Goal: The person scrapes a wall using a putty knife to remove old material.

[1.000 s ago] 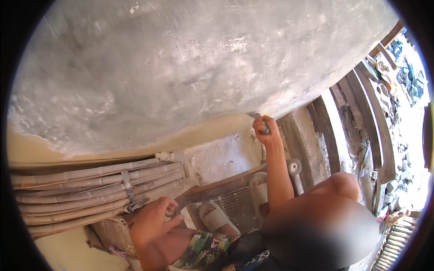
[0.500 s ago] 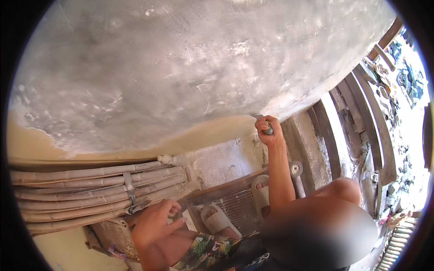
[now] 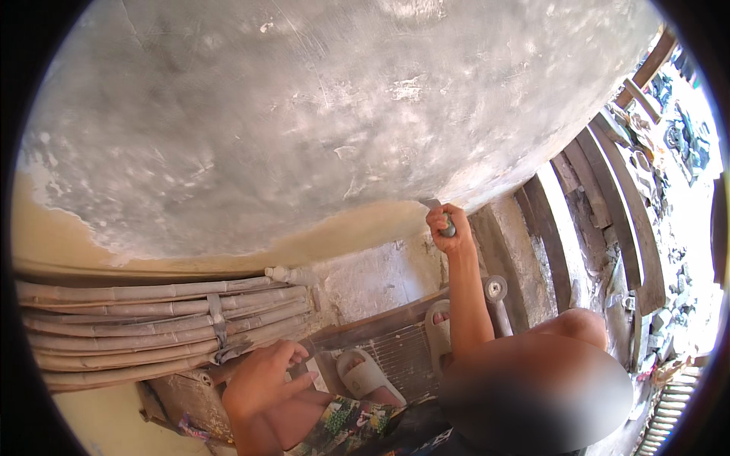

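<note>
My right hand is wrapped round the dark handle of a scraper. Its short blade meets the wall at the lower border of the grey, patchy surface, beside a strip of tan paint. Much of the blade is hidden by the fingers. At the lower left, my left hand is held near my bent leg in patterned shorts. Its fingers are loosely curled, with the thumb apart, and I see nothing gripped in them.
Bundled bamboo poles lie along the wall's foot at left, tied with a strip. My feet, in beige sandals, rest on a slatted wooden seat. Wooden planks stand at right, with a heap of scraps beyond. A blurred round patch covers the lower right.
The whole view has shifted slightly, so the wall marks sit a little lower. My right hand, with the scraper, is slightly lower at the wall. My left hand stays about where it was.
</note>
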Demonstrator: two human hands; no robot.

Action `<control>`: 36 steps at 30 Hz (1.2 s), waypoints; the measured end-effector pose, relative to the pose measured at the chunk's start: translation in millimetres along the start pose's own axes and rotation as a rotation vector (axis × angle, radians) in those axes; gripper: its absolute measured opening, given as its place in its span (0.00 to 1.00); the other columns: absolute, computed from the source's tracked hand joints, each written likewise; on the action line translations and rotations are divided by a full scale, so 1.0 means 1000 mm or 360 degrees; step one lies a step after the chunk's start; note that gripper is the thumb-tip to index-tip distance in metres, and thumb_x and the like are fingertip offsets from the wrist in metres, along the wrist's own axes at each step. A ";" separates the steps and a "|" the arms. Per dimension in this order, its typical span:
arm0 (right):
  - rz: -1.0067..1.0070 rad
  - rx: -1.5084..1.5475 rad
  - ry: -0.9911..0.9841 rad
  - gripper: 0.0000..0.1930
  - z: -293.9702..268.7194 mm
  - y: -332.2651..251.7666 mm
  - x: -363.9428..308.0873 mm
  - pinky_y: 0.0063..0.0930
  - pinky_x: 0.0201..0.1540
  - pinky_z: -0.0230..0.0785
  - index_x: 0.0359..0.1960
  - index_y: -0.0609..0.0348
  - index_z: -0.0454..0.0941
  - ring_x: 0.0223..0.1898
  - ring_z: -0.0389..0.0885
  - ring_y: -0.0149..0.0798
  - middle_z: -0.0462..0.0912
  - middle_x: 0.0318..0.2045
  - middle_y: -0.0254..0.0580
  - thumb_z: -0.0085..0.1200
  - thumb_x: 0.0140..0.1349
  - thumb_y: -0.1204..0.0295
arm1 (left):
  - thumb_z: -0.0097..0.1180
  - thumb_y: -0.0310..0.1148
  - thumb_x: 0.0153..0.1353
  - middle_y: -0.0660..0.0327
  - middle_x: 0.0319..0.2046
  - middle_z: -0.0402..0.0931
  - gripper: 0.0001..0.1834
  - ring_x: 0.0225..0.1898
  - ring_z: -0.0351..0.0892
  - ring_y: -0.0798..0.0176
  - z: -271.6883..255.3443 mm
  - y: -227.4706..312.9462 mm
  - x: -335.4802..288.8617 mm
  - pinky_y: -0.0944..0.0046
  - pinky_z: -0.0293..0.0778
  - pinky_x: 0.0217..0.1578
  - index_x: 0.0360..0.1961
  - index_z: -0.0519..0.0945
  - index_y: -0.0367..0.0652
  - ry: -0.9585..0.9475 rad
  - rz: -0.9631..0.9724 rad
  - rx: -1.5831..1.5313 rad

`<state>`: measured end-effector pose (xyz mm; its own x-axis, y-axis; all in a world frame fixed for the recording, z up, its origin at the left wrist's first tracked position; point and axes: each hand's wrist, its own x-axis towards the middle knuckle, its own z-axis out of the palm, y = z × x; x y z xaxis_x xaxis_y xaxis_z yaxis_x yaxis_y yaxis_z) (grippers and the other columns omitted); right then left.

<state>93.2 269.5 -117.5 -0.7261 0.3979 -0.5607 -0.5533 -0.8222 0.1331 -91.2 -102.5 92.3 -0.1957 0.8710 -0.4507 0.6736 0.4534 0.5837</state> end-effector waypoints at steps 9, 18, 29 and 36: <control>-0.0054 -0.0091 0.0119 0.07 0.001 0.003 0.002 0.16 0.11 0.54 0.23 0.60 0.63 0.15 0.62 0.25 0.66 0.18 0.33 0.42 0.59 0.76 | 0.66 0.42 0.52 0.55 0.34 0.79 0.21 0.39 0.80 0.55 0.004 -0.004 0.002 0.59 0.74 0.40 0.40 0.75 0.40 0.0010 0.0015 0.0022; -0.0128 -0.0150 0.0035 0.06 0.001 0.016 0.001 0.16 0.10 0.53 0.24 0.59 0.62 0.16 0.62 0.25 0.65 0.20 0.33 0.42 0.59 0.76 | 0.64 0.42 0.52 0.55 0.35 0.79 0.21 0.38 0.80 0.54 -0.001 -0.002 0.001 0.58 0.75 0.37 0.41 0.75 0.41 -0.0014 0.0033 0.0074; -0.0150 -0.0262 0.0038 0.08 -0.011 0.006 0.011 0.17 0.11 0.53 0.21 0.58 0.62 0.15 0.62 0.27 0.65 0.18 0.34 0.42 0.58 0.77 | 0.65 0.43 0.53 0.55 0.34 0.80 0.21 0.39 0.80 0.55 0.000 0.002 0.004 0.59 0.75 0.40 0.41 0.76 0.41 -0.0004 -0.0019 0.0048; -0.0057 -0.0145 -0.0025 0.06 0.000 0.014 -0.005 0.18 0.10 0.54 0.23 0.58 0.63 0.16 0.63 0.27 0.66 0.20 0.34 0.43 0.58 0.76 | 0.63 0.45 0.52 0.57 0.36 0.80 0.21 0.40 0.81 0.55 0.002 -0.009 -0.001 0.58 0.76 0.38 0.41 0.75 0.44 -0.0003 -0.0028 0.0050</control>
<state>88.7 256.5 -112.7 -0.7134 0.4334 -0.5506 -0.5402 -0.8407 0.0383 -96.0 -108.4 86.2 -0.2064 0.8627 -0.4617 0.6923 0.4622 0.5542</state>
